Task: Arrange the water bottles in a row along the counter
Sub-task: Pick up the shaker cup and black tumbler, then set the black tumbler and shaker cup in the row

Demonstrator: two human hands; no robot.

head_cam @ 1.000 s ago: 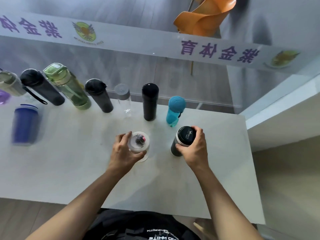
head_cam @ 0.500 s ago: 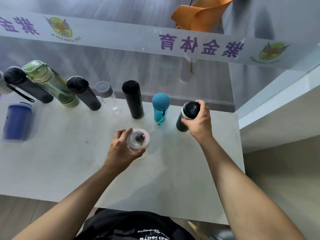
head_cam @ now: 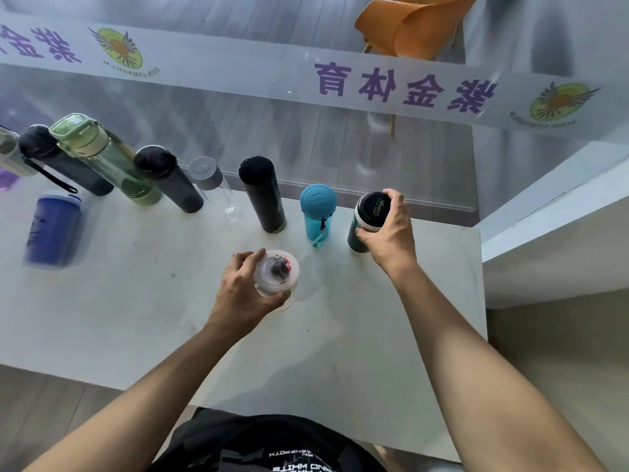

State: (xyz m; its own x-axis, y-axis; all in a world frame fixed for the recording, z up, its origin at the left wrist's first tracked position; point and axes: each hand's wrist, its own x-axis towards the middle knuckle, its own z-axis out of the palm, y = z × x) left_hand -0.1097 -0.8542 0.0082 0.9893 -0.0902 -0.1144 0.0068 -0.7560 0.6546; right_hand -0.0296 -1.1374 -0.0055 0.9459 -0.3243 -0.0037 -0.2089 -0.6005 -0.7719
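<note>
Your right hand point(head_cam: 386, 233) wraps around the dark green bottle point(head_cam: 366, 219), fingers over its black lid, and you hold it at the right end of the row, just beside the teal bottle point(head_cam: 317, 216). You hold it from the top, I think, so you can set it straight in line with the others. Your left hand point(head_cam: 243, 294) is closed around the frosted bottle point(head_cam: 277, 279), which stands in the middle of the table point(head_cam: 136, 318), nearer to you than the row. It looks like that one goes next, past the dark green one, where a little bare table is left. Along the far edge I count the tall black bottle point(head_cam: 262, 195), the clear bottle with a gray cap point(head_cam: 212, 185), the dark gray bottle point(head_cam: 168, 180), the light green bottle point(head_cam: 105, 158) and the black bottle with a strap point(head_cam: 58, 161). With the teal and the dark green, that makes seven in the row. At the left edge there are bits of more bottles, but I cannot tell how many. One blue bottle point(head_cam: 52, 229) stands out of line, blurry, in front of the row.
</note>
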